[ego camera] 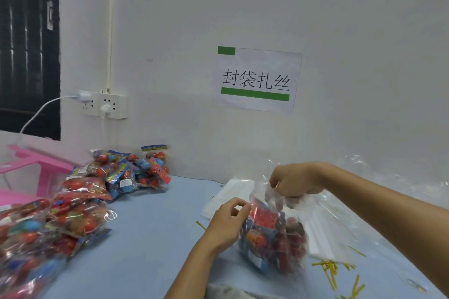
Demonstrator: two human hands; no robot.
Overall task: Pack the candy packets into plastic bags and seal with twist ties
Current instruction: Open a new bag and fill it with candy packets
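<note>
On the table [150, 238], right of centre: one clear plastic bag [272, 233], crinkled and glossy, part-filled with red and blue candy packets. Left hand [227, 223], fingers curled, pinches the bag's near edge; right hand [295, 183], fingers bent, grips the gathered film at the bag's top. Blue cloth-like table surface. Heap of filled bags [73, 206], shiny, at left. Thin yellow twist ties [332, 272], scattered at lower right. Flat stack of clear bags [318, 233] beneath the held one.
</note>
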